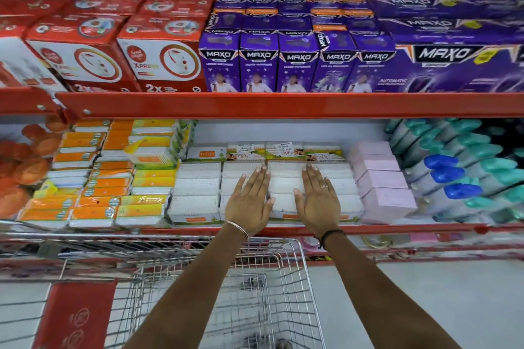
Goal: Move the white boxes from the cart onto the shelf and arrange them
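Observation:
Several white boxes [195, 193] lie in rows on the red shelf [397, 228], between orange packs and pink boxes. My left hand [249, 201] rests flat on top of the white boxes, fingers together and pointing toward the back. My right hand [319, 201] lies flat on the neighbouring row, a ring on one finger. Neither hand grips anything. Below my arms stands the wire cart [297, 278]; no white boxes are visible in its basket.
Orange and yellow packs [93, 178] fill the shelf's left part. Pink boxes [380, 178] and teal and blue bottles [453, 173] stand to the right. Red boxes [158, 59] and purple boxes [297, 65] crowd the upper shelf. Grey floor [439, 292] lies at the right.

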